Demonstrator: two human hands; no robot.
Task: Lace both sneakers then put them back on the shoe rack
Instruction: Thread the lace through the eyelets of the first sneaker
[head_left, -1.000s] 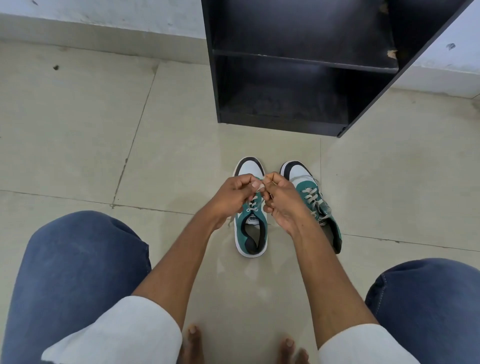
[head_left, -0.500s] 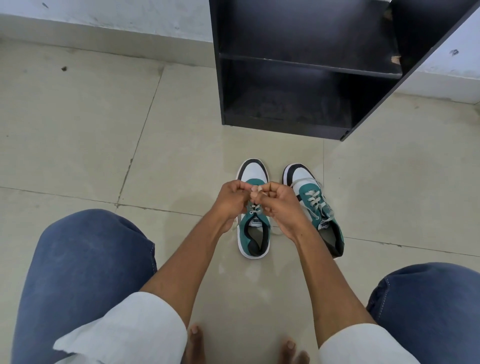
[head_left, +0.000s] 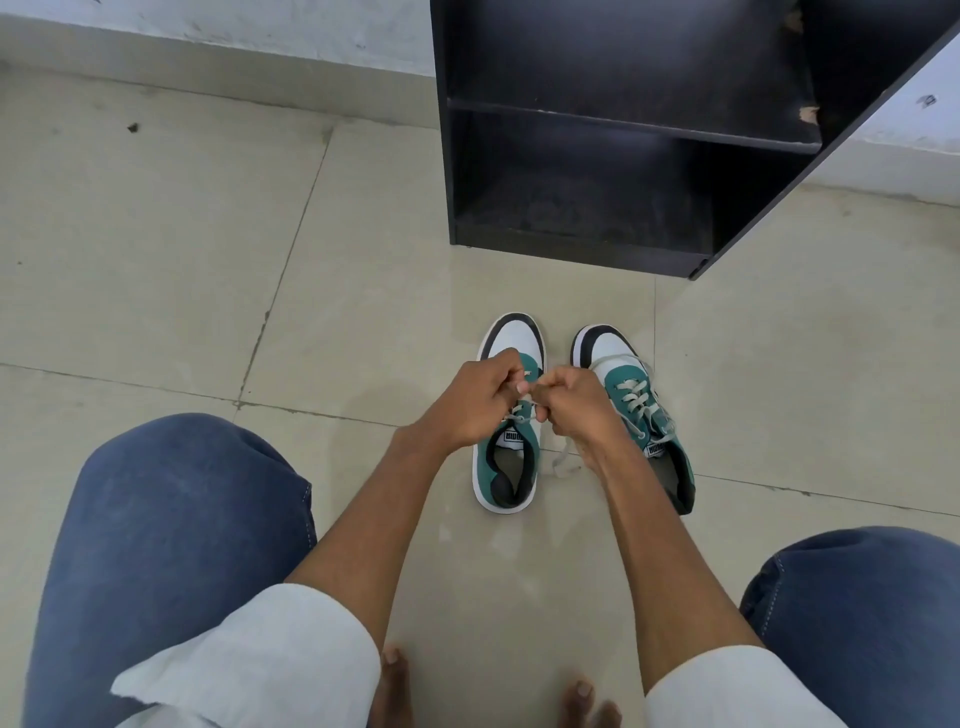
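Note:
Two teal, white and black sneakers stand side by side on the tiled floor, toes pointing at the rack. Over the left sneaker my left hand and my right hand meet, each pinching an end of its pale lace above the eyelets. A loose lace end trails onto the floor between the shoes. The right sneaker is laced up its front and leans slightly to the right; my right wrist covers part of it. The black shoe rack stands just beyond, shelves bare.
My knees in blue jeans frame the view left and right, and my bare toes show at the bottom. A white wall with a skirting runs behind the rack. Beige floor tiles spread to the left.
Both hands stay pinched on the left sneaker's lace, working it in small moves. The head camera has tilted a little, shifting the scene slightly down.

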